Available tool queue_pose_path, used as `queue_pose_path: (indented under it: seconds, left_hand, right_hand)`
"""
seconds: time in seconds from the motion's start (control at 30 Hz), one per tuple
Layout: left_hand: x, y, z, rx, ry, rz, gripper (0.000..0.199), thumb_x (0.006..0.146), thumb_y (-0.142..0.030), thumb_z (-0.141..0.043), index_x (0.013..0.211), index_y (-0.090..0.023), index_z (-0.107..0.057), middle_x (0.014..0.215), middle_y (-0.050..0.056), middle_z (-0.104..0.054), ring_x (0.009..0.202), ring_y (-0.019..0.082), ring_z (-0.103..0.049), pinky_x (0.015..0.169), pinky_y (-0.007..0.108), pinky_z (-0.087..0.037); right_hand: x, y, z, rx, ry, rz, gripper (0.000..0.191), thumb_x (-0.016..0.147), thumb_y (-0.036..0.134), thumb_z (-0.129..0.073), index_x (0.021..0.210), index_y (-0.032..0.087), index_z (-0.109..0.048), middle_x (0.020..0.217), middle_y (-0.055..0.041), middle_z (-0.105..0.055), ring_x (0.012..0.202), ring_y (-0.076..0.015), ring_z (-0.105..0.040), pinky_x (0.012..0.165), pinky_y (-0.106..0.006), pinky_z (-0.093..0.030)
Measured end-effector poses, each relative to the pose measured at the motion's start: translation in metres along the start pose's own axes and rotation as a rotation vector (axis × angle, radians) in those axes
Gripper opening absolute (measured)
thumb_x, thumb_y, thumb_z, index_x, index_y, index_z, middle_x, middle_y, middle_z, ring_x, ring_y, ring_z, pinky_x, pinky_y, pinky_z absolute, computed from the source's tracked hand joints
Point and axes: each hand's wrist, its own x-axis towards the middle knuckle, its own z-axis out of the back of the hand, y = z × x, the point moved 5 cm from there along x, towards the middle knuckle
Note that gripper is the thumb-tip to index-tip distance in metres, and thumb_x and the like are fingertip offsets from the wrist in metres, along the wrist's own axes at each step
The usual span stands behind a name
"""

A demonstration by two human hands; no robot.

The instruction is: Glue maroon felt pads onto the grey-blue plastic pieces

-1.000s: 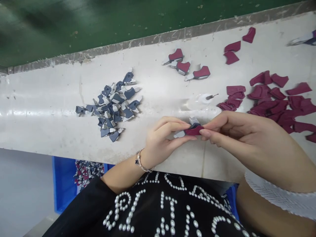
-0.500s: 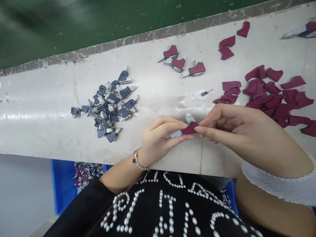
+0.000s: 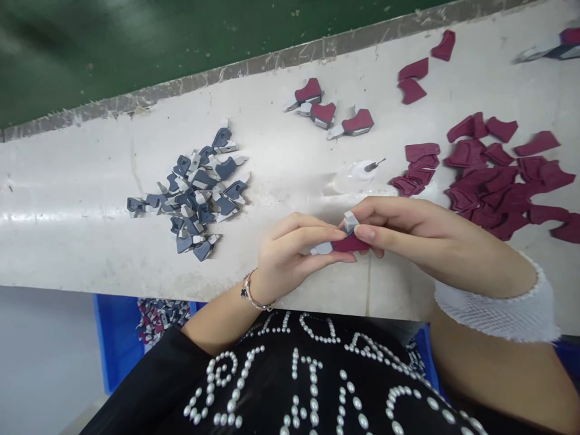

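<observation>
White desk (image 3: pixel 90 241) carries loose maroon pieces (image 3: pixel 498 199); small maroon-&-grey part (image 3: pixel 350 243) is pinched between L grip (image 3: pixel 290 257) & R grip (image 3: pixel 419 238); could be dropped if pressure slackens.

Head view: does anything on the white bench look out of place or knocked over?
A needle-tipped plastic bottle lies tipped on its side on the white bench, just beyond the left hand, rather than standing upright.
</observation>
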Motion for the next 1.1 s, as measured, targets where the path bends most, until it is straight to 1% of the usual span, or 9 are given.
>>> queue_pose_path:
  seconds: [0.2,0.27,0.4,0.5,0.6,0.7,0.77,0.9,1.1]
  left_hand:
    - [-0.001,-0.001,0.000,0.016,-0.015,-0.017,0.028,0.079,-0.031,-0.084,0.098,-0.013,-0.072,0.089,0.002,-0.074,0.080,0.007,-0.073,0.078,0.015,-0.063]
    - [-0.001,-0.002,0.000,0.029,-0.014,-0.019,0.027,0.080,-0.030,-0.083,0.098,-0.013,-0.072,0.088,0.001,-0.073,0.079,0.007,-0.073,0.078,0.014,-0.063]
    - [-0.005,-0.004,-0.001,0.081,0.003,-0.033,0.027,0.080,-0.026,-0.083,0.101,-0.014,-0.072,0.091,0.001,-0.074,0.081,0.007,-0.073,0.081,0.014,-0.063]
    - [-0.009,-0.005,-0.002,0.103,-0.012,-0.061,0.027,0.082,-0.025,-0.082,0.103,-0.013,-0.072,0.092,0.002,-0.075,0.085,0.007,-0.073,0.083,0.015,-0.063]
    - [-0.009,-0.006,-0.001,0.069,-0.053,-0.066,0.025,0.084,-0.028,-0.080,0.104,-0.015,-0.072,0.093,0.002,-0.075,0.085,0.008,-0.074,0.081,0.016,-0.064]
    - [-0.007,-0.006,-0.001,0.035,-0.047,-0.040,0.027,0.083,-0.033,-0.080,0.105,-0.019,-0.072,0.093,0.000,-0.075,0.084,0.008,-0.074,0.078,0.018,-0.066]
    - [-0.005,-0.006,-0.001,0.026,-0.029,-0.038,0.027,0.083,-0.035,-0.080,0.104,-0.019,-0.072,0.092,-0.001,-0.075,0.083,0.008,-0.075,0.077,0.018,-0.066]
    - [-0.005,-0.007,-0.001,0.007,-0.010,-0.046,0.025,0.085,-0.037,-0.078,0.102,-0.019,-0.071,0.091,-0.001,-0.075,0.082,0.008,-0.075,0.075,0.018,-0.066]
    - [-0.005,-0.006,-0.002,-0.022,-0.002,-0.043,0.027,0.083,-0.037,-0.079,0.101,-0.019,-0.071,0.091,-0.001,-0.074,0.083,0.008,-0.075,0.076,0.018,-0.066]
  right_hand:
    - [0.004,-0.005,0.001,0.096,0.050,0.020,0.029,0.098,0.050,-0.061,0.088,0.024,-0.067,0.075,0.0015,-0.059,0.071,-0.0141,-0.054,0.065,-0.029,-0.045]
    - [0.006,-0.005,0.000,0.095,0.069,0.025,0.029,0.098,0.050,-0.060,0.088,0.024,-0.067,0.075,0.0016,-0.060,0.071,-0.0144,-0.054,0.065,-0.030,-0.044]
    - [0.005,-0.003,-0.005,-0.022,0.018,0.027,0.029,0.100,0.050,-0.055,0.091,0.025,-0.065,0.082,0.0004,-0.062,0.077,-0.0172,-0.056,0.070,-0.033,-0.045]
    - [0.000,0.002,-0.009,-0.083,-0.045,0.023,0.029,0.101,0.050,-0.051,0.091,0.025,-0.063,0.084,0.0001,-0.063,0.078,-0.0184,-0.057,0.069,-0.034,-0.044]
    - [-0.009,0.010,-0.009,-0.135,-0.067,0.018,0.027,0.101,0.049,-0.051,0.091,0.026,-0.062,0.088,-0.0010,-0.067,0.080,-0.0209,-0.061,0.068,-0.035,-0.045]
    - [-0.017,0.017,-0.007,-0.201,-0.053,0.015,0.027,0.101,0.050,-0.050,0.094,0.028,-0.063,0.095,-0.0038,-0.071,0.086,-0.0254,-0.066,0.068,-0.038,-0.048]
    - [-0.021,0.019,-0.006,-0.229,-0.030,0.015,0.027,0.101,0.051,-0.049,0.096,0.028,-0.063,0.093,-0.0046,-0.071,0.082,-0.0262,-0.066,0.065,-0.038,-0.048]
    - [-0.023,0.016,-0.006,-0.252,-0.009,0.025,0.029,0.103,0.050,-0.045,0.093,0.027,-0.061,0.080,-0.0019,-0.068,0.063,-0.0211,-0.061,0.055,-0.037,-0.041]
    - [-0.026,0.018,-0.006,-0.281,-0.028,0.060,0.026,0.104,0.045,-0.047,0.094,0.027,-0.063,0.078,-0.0001,-0.068,0.060,-0.0185,-0.061,0.052,-0.035,-0.041]
